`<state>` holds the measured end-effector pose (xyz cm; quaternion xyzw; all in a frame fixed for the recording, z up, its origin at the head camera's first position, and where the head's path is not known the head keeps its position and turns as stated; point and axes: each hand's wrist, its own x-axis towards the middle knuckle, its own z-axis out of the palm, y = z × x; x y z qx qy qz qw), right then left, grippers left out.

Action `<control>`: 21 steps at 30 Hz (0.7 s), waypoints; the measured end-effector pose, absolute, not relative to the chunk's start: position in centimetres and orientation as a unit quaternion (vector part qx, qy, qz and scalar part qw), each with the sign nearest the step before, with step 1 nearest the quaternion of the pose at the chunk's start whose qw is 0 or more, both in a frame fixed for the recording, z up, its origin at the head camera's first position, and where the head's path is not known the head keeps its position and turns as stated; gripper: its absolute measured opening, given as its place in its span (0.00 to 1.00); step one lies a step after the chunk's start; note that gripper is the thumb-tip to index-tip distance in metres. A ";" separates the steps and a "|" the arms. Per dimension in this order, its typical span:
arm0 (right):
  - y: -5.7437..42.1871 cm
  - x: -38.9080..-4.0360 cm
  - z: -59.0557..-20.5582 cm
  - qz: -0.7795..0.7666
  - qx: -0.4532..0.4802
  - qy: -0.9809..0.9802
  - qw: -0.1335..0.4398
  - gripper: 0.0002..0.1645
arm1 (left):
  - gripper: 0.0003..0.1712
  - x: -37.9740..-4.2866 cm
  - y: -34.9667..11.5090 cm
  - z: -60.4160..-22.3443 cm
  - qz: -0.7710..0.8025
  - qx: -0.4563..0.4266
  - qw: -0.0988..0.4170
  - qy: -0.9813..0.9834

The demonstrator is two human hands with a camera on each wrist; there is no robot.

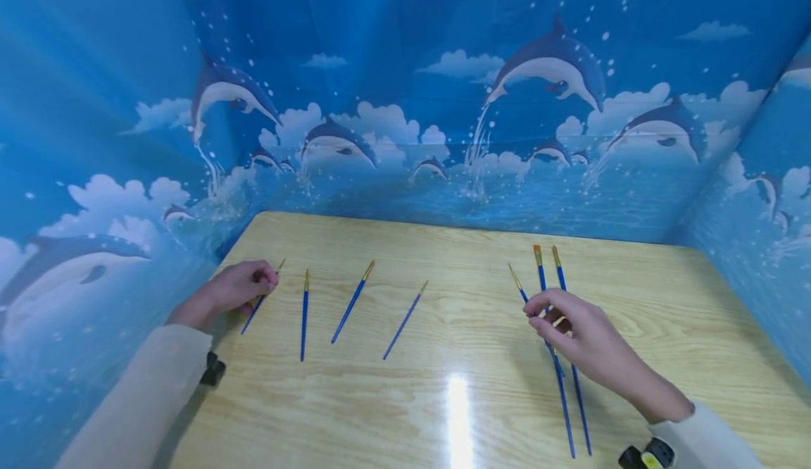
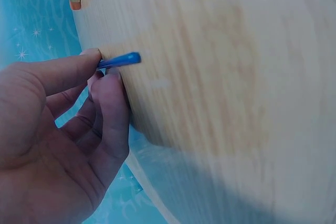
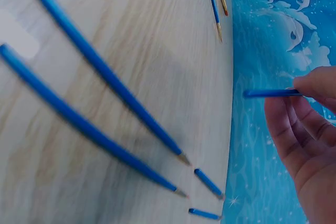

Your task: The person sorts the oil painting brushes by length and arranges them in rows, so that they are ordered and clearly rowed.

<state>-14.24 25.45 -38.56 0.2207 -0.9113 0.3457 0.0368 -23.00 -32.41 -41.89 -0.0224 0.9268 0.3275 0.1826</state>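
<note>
At the table's left side my left hand (image 1: 243, 286) pinches a thin blue-handled paintbrush (image 1: 251, 317), its bristle end pointing away from me. In the left wrist view the handle's blunt end (image 2: 126, 59) sticks out between thumb and fingertips. My right hand (image 1: 579, 328) holds another slim blue paintbrush (image 1: 522, 293) between thumb and fingers. Under and beside that hand lie two longer paintbrushes, a flat-tipped one (image 1: 566, 413) and one to its right (image 1: 581, 413). The right wrist view shows the held handle (image 3: 268, 93) poking out past the fingertips.
Three more paintbrushes lie apart on the wooden table (image 1: 456, 314): one near the left hand (image 1: 304, 321), one beside it (image 1: 352, 305) and a thinner one (image 1: 404, 322). A dolphin-print backdrop (image 1: 393, 103) rises behind the table and along its sides.
</note>
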 end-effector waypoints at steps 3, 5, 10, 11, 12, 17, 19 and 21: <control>26.3 -14.0 -38.8 0.348 0.203 -0.915 0.032 0.09 | 0.07 -23.0 -32.4 -41.8 0.327 -0.023 0.185 0.926; 26.8 -13.8 -39.0 0.351 0.192 -0.916 0.031 0.08 | 0.07 -23.0 -32.4 -41.8 0.330 -0.022 0.187 0.925; 28.2 -13.3 -39.6 0.364 0.186 -0.911 0.049 0.08 | 0.07 -22.9 -32.2 -41.6 0.335 -0.018 0.185 0.924; 28.4 -13.3 -39.7 0.369 0.185 -0.910 0.049 0.08 | 0.07 -22.9 -32.1 -41.6 0.335 -0.017 0.185 0.924; 28.7 -13.2 -39.9 0.374 0.183 -0.908 0.049 0.08 | 0.07 -22.9 -32.1 -41.6 0.334 -0.016 0.185 0.924; 30.0 -12.9 -40.5 0.388 0.170 -0.905 0.041 0.09 | 0.07 -22.9 -32.2 -41.6 0.335 -0.017 0.187 0.923; 30.3 -12.8 -40.7 0.385 0.159 -0.908 0.038 0.09 | 0.07 -23.0 -32.3 -41.7 0.337 -0.019 0.189 0.922; 30.6 -12.7 -40.9 0.380 0.145 -0.913 0.033 0.09 | 0.07 -23.1 -32.4 -41.7 0.336 -0.019 0.191 0.922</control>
